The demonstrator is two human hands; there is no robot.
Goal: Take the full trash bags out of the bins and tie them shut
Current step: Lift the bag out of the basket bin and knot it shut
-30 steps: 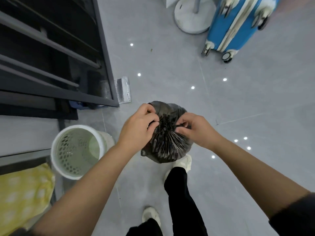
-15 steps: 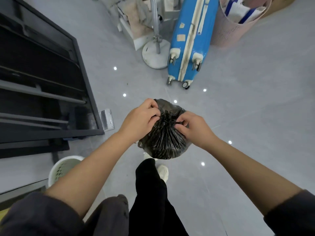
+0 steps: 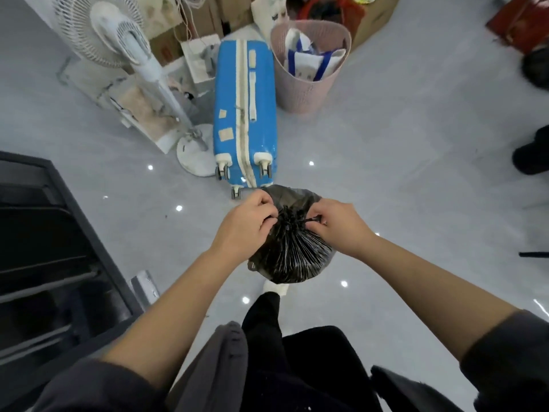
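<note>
Black plastic, the bag (image 3: 292,251) hangs above the floor (image 3: 416,173), its mouth gathered. The left hand (image 3: 246,224) and right hand (image 3: 338,224) pinch the neck, fingers curled, near a suitcase (image 3: 245,114).

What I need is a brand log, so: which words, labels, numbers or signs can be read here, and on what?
No text is readable.
Pale stickers on the blue hard-shell suitcase: blank or too blurred.
Reddish print on the brown cardboard box: too blurred.
Marks on the white cloth bag in the pink woven basket: too small.
Black plastic trash bag: none.
</note>
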